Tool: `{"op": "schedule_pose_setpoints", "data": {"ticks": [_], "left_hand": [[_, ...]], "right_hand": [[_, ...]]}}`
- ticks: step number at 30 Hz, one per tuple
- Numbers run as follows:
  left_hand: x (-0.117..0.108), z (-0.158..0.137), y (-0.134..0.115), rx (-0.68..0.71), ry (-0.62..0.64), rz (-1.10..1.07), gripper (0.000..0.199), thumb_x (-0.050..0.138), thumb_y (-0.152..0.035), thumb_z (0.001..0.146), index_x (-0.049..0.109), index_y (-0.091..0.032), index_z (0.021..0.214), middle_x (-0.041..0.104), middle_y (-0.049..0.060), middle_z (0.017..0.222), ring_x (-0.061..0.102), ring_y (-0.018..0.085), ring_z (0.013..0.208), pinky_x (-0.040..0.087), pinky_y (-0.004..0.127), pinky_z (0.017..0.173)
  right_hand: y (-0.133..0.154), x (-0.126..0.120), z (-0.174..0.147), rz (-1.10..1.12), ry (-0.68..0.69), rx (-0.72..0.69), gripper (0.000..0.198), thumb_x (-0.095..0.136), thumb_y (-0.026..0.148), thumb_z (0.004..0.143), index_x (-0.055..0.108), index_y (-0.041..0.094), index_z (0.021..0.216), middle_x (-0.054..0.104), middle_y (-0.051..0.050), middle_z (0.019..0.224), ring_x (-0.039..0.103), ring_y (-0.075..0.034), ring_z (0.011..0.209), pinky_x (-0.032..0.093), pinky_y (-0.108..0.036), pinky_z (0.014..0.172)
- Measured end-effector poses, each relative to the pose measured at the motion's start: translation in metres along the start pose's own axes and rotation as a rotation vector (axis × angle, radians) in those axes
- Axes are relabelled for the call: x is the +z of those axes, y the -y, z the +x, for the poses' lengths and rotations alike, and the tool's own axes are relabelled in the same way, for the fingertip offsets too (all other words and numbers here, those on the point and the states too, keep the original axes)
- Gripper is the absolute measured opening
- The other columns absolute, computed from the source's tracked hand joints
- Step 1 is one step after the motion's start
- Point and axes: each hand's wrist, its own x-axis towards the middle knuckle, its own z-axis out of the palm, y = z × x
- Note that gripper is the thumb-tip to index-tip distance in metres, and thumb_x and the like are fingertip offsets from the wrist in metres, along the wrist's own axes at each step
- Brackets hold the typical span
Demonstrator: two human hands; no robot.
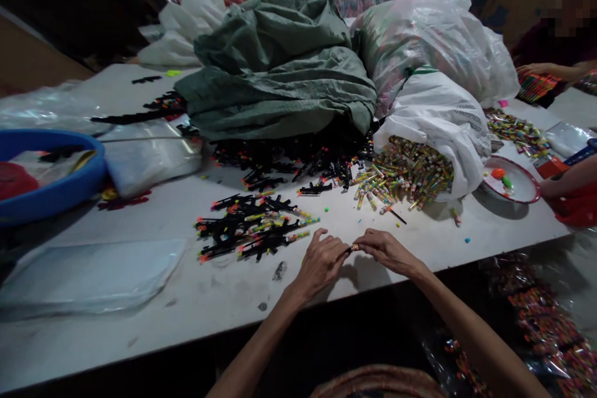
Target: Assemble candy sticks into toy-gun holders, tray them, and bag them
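Near the table's front edge my left hand is closed around a small black toy gun, of which only a dark tip shows past the fingers. My right hand pinches a small colourful candy-filled tube, its end meeting that black tip. To the left of my hands lies a pile of black toy guns, several with colourful tubes at their barrels. Beyond my right hand, loose candy tubes spill from a white sack. A single dark gun part lies in front of them.
A green sack covers more black guns at the back. On the left are a blue basin and stacked clear plastic bags. A red-rimmed bowl stands at right, near another person's arm. Another person sits at the far right.
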Motion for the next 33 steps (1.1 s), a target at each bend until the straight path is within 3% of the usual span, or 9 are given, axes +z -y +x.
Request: {"op": "schedule_pose_setpoints", "data": {"ticks": [4,9,13,16,19,22,27,29,33], "left_hand": [[0.001,-0.014,0.008,-0.041,0.044,-0.144,0.023,0.040,-0.026,0.093,0.063,-0.021,0.087,0.065,0.001,0.076,0.056,0.014,0.073,0.030,0.042,0.096],[0.001,-0.026,0.014,-0.140,0.076,-0.374,0.021,0.046,-0.027,0.090,0.065,-0.021,0.085,0.068,0.000,0.078,0.057,0.013,0.073,0.037,0.035,0.086],[-0.020,-0.030,0.021,-0.116,0.166,-0.362,0.023,0.043,-0.029,0.091,0.064,-0.021,0.084,0.068,-0.002,0.076,0.057,0.012,0.072,0.035,0.033,0.088],[-0.045,-0.033,0.045,-0.143,0.214,-0.195,0.024,0.044,-0.034,0.091,0.064,-0.022,0.084,0.067,-0.001,0.080,0.057,0.015,0.078,0.035,0.034,0.088],[-0.060,-0.019,0.078,-0.201,0.140,0.075,0.021,0.049,-0.036,0.088,0.063,-0.023,0.096,0.067,0.004,0.096,0.057,0.021,0.094,0.031,0.041,0.094],[-0.048,0.026,0.102,-0.296,0.044,0.225,0.023,0.047,-0.026,0.087,0.058,-0.020,0.106,0.061,0.010,0.114,0.051,0.026,0.110,0.026,0.050,0.099],[-0.007,0.101,0.116,-0.425,-0.003,0.245,0.015,0.051,-0.015,0.082,0.058,-0.015,0.095,0.058,0.015,0.113,0.048,0.029,0.111,0.029,0.052,0.097],[0.003,0.108,0.116,-0.426,-0.010,0.245,0.012,0.056,-0.016,0.079,0.058,-0.014,0.091,0.059,0.014,0.109,0.049,0.029,0.108,0.033,0.049,0.094],[0.008,0.092,0.100,-0.393,-0.028,0.230,0.015,0.056,-0.014,0.078,0.057,-0.016,0.093,0.062,0.010,0.099,0.053,0.026,0.100,0.037,0.042,0.088]], "right_hand": [[0.001,0.004,0.009,-0.143,0.111,-0.013,0.029,0.043,0.034,0.095,0.069,0.021,0.098,0.063,-0.005,0.084,0.056,-0.014,0.077,0.037,-0.023,0.068],[0.004,0.016,0.022,-0.163,0.255,-0.073,0.023,0.047,0.025,0.092,0.069,0.020,0.096,0.069,-0.005,0.091,0.060,-0.016,0.082,0.038,-0.023,0.070],[0.001,0.022,0.026,-0.121,0.301,-0.129,0.025,0.046,0.029,0.092,0.068,0.020,0.097,0.068,-0.005,0.092,0.061,-0.016,0.083,0.039,-0.024,0.071],[-0.011,0.009,0.041,-0.080,0.112,-0.008,0.031,0.040,0.034,0.095,0.067,0.019,0.099,0.067,-0.005,0.092,0.060,-0.015,0.083,0.040,-0.023,0.071],[-0.029,-0.013,0.067,-0.312,-0.193,0.352,0.035,0.038,0.039,0.095,0.063,0.015,0.098,0.065,-0.011,0.092,0.060,-0.020,0.088,0.040,-0.028,0.074],[-0.041,-0.024,0.091,-0.559,-0.230,0.585,0.030,0.046,0.034,0.091,0.056,0.013,0.110,0.064,-0.016,0.099,0.059,-0.027,0.095,0.039,-0.033,0.077],[-0.049,-0.008,0.097,-0.689,-0.130,0.606,0.032,0.041,0.014,0.088,0.049,0.013,0.119,0.062,-0.017,0.104,0.058,-0.027,0.100,0.038,-0.033,0.077],[-0.052,-0.002,0.090,-0.701,-0.119,0.562,0.030,0.043,0.014,0.086,0.052,0.014,0.114,0.062,-0.015,0.106,0.057,-0.026,0.099,0.037,-0.032,0.076],[-0.057,0.002,0.076,-0.659,-0.199,0.430,0.019,0.048,0.019,0.082,0.059,0.016,0.097,0.060,-0.012,0.108,0.056,-0.023,0.098,0.037,-0.030,0.075]]}}
